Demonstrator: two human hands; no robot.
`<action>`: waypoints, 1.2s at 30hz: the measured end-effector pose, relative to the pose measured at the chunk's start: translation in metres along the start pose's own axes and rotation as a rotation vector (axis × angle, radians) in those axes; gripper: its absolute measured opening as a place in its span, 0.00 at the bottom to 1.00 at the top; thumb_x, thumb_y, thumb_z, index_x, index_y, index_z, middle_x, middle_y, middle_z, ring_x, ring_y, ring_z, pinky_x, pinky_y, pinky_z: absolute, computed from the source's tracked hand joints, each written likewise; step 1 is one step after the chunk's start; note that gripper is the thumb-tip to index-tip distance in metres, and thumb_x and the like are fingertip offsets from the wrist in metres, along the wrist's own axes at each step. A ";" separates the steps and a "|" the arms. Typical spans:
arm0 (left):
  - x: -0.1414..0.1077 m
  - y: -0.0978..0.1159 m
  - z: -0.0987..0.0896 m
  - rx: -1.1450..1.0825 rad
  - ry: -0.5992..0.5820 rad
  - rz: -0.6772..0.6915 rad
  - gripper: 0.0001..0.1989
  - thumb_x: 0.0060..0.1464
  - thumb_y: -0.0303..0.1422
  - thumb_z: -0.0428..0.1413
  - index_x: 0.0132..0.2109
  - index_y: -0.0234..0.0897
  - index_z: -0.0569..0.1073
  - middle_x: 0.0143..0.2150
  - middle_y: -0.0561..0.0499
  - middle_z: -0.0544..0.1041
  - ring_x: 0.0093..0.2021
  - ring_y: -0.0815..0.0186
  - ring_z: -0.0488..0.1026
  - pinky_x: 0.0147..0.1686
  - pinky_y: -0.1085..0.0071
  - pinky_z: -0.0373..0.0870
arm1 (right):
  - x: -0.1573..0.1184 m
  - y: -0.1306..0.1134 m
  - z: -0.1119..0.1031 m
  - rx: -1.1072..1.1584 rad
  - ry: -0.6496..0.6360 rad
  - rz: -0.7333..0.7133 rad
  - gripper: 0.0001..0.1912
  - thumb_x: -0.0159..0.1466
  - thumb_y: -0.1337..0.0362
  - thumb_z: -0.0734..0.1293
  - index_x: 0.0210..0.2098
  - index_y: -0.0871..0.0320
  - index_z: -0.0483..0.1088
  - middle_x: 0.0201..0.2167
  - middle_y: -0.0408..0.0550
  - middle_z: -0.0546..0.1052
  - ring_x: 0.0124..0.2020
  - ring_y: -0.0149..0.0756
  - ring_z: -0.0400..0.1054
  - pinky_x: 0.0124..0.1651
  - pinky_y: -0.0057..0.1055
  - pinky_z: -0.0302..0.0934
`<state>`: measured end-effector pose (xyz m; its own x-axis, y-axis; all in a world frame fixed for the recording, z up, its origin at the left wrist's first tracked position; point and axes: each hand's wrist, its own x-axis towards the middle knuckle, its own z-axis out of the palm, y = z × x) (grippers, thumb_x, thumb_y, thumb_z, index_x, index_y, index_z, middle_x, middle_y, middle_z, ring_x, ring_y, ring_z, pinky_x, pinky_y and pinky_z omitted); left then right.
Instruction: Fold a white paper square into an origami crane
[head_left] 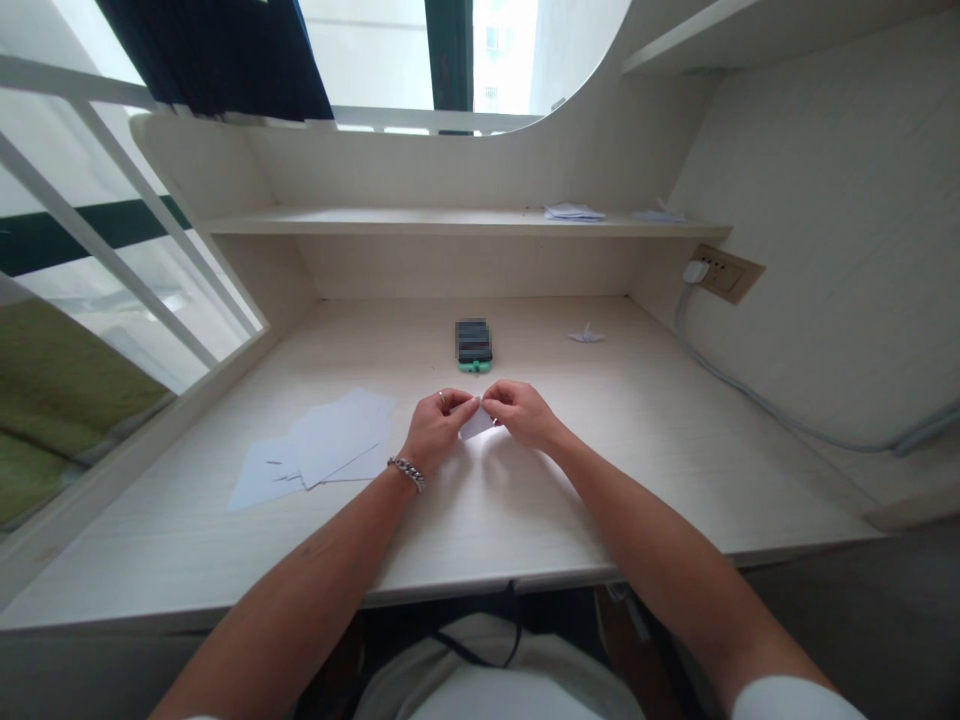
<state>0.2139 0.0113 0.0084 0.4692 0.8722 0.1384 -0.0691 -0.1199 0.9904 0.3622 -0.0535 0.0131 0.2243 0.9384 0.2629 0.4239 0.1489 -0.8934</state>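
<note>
Between my two hands is a small piece of white paper point(475, 423), held just over the desk. My left hand point(439, 425) pinches its left edge between thumb and fingers; a ring and a chain bracelet point(409, 473) are on that hand and wrist. My right hand point(523, 412) grips the paper's upper right side with thumb and forefinger. Part of the paper is hidden by the fingers, so its full folds cannot be made out. Beyond the hands lies a phone point(473, 342) with a green edge. A folded paper crane point(586, 335) sits farther back to the right.
White paper sheets point(337, 435) lie spread on the desk point(660, 430) to the left. Above is a shelf point(420, 222) with folded papers point(573, 212). A grey cable point(757, 405) runs from a wall socket point(727, 273) down the right side. White rails point(135, 200) stand at left.
</note>
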 end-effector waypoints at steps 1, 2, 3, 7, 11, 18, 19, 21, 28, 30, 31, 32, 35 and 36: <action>0.000 0.000 0.000 -0.036 0.027 -0.021 0.19 0.38 0.44 0.68 0.30 0.33 0.76 0.26 0.50 0.75 0.26 0.69 0.69 0.28 0.72 0.65 | 0.000 0.001 0.000 0.006 -0.011 0.005 0.06 0.56 0.64 0.64 0.27 0.59 0.71 0.22 0.42 0.74 0.25 0.29 0.67 0.29 0.26 0.60; 0.001 0.001 0.000 -0.075 0.062 -0.040 0.20 0.36 0.44 0.69 0.31 0.33 0.76 0.27 0.50 0.75 0.27 0.69 0.69 0.27 0.72 0.65 | 0.000 0.003 0.001 0.011 -0.028 0.010 0.06 0.56 0.64 0.63 0.27 0.59 0.71 0.22 0.42 0.74 0.25 0.29 0.68 0.30 0.25 0.60; 0.002 0.002 -0.001 -0.114 0.102 -0.055 0.21 0.35 0.45 0.69 0.31 0.33 0.76 0.27 0.51 0.75 0.27 0.69 0.69 0.27 0.72 0.65 | 0.000 0.004 0.001 0.014 -0.050 0.015 0.06 0.56 0.65 0.63 0.28 0.59 0.71 0.23 0.42 0.75 0.25 0.29 0.69 0.30 0.25 0.60; 0.007 0.006 -0.007 -0.229 0.237 -0.066 0.25 0.31 0.46 0.70 0.33 0.33 0.75 0.29 0.51 0.75 0.29 0.69 0.69 0.26 0.73 0.65 | -0.001 0.004 0.000 0.007 -0.123 0.039 0.05 0.55 0.68 0.63 0.27 0.60 0.71 0.23 0.43 0.76 0.26 0.29 0.70 0.31 0.25 0.61; 0.009 0.006 -0.011 -0.218 0.244 -0.056 0.26 0.30 0.46 0.71 0.33 0.33 0.75 0.30 0.51 0.76 0.29 0.68 0.70 0.26 0.73 0.67 | -0.002 -0.004 -0.002 0.079 -0.071 0.091 0.04 0.57 0.66 0.64 0.29 0.60 0.70 0.24 0.45 0.76 0.25 0.29 0.70 0.30 0.26 0.63; 0.002 0.005 -0.003 -0.171 0.083 -0.057 0.26 0.34 0.44 0.71 0.38 0.33 0.76 0.31 0.49 0.78 0.29 0.67 0.73 0.30 0.71 0.69 | -0.003 -0.005 -0.001 0.160 -0.048 0.071 0.09 0.59 0.60 0.67 0.28 0.60 0.70 0.24 0.45 0.75 0.25 0.29 0.69 0.29 0.26 0.64; 0.001 0.006 -0.003 -0.174 0.055 -0.065 0.26 0.33 0.42 0.71 0.38 0.33 0.76 0.31 0.49 0.78 0.30 0.67 0.73 0.31 0.71 0.70 | -0.002 -0.004 -0.001 0.183 -0.019 0.075 0.09 0.59 0.60 0.67 0.28 0.60 0.69 0.24 0.45 0.75 0.25 0.29 0.69 0.29 0.26 0.64; 0.000 0.006 -0.005 -0.172 0.011 -0.076 0.24 0.32 0.40 0.72 0.36 0.32 0.76 0.30 0.49 0.78 0.29 0.68 0.73 0.32 0.71 0.70 | -0.001 -0.002 -0.003 0.224 0.017 0.095 0.09 0.60 0.59 0.66 0.29 0.60 0.69 0.25 0.46 0.75 0.25 0.29 0.69 0.28 0.26 0.64; 0.001 0.006 -0.008 -0.085 0.001 0.003 0.19 0.39 0.42 0.69 0.36 0.32 0.79 0.30 0.48 0.80 0.30 0.68 0.73 0.34 0.71 0.70 | -0.001 -0.003 -0.008 0.229 -0.057 0.102 0.12 0.56 0.59 0.71 0.34 0.61 0.71 0.27 0.47 0.76 0.26 0.30 0.70 0.28 0.27 0.63; 0.000 0.007 -0.007 -0.006 -0.036 0.038 0.18 0.40 0.42 0.68 0.35 0.32 0.80 0.29 0.48 0.80 0.28 0.67 0.73 0.32 0.71 0.69 | -0.001 -0.002 -0.008 0.262 -0.034 0.041 0.17 0.55 0.56 0.72 0.38 0.61 0.72 0.30 0.47 0.77 0.27 0.31 0.70 0.29 0.28 0.64; -0.001 0.008 -0.006 0.020 -0.052 0.050 0.17 0.41 0.42 0.68 0.34 0.32 0.80 0.29 0.48 0.80 0.28 0.66 0.73 0.31 0.70 0.69 | 0.000 -0.001 -0.008 0.273 -0.028 0.019 0.17 0.54 0.55 0.72 0.37 0.61 0.72 0.30 0.47 0.77 0.27 0.31 0.70 0.30 0.28 0.65; -0.002 0.009 -0.006 0.030 -0.060 0.059 0.17 0.41 0.42 0.68 0.34 0.32 0.80 0.29 0.47 0.80 0.28 0.66 0.73 0.31 0.70 0.69 | 0.000 0.001 -0.008 0.283 -0.024 0.008 0.17 0.54 0.54 0.72 0.36 0.61 0.72 0.29 0.47 0.77 0.27 0.31 0.70 0.31 0.28 0.65; -0.002 0.009 -0.005 -0.023 -0.015 0.066 0.18 0.39 0.40 0.69 0.34 0.32 0.80 0.29 0.47 0.80 0.29 0.65 0.74 0.31 0.69 0.70 | 0.001 0.005 -0.009 0.300 -0.029 0.038 0.16 0.53 0.54 0.72 0.30 0.61 0.72 0.24 0.46 0.76 0.26 0.31 0.70 0.31 0.29 0.65; -0.002 0.009 -0.005 -0.049 0.014 0.069 0.18 0.38 0.40 0.69 0.34 0.32 0.80 0.29 0.46 0.80 0.29 0.65 0.74 0.31 0.69 0.70 | 0.002 0.005 -0.010 0.291 -0.043 0.053 0.16 0.53 0.54 0.72 0.30 0.62 0.72 0.24 0.46 0.76 0.25 0.32 0.70 0.31 0.30 0.64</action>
<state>0.2077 0.0113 0.0175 0.4495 0.8693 0.2055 -0.1434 -0.1568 0.9772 0.3732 -0.0542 0.0120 0.1989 0.9588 0.2030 0.1422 0.1767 -0.9739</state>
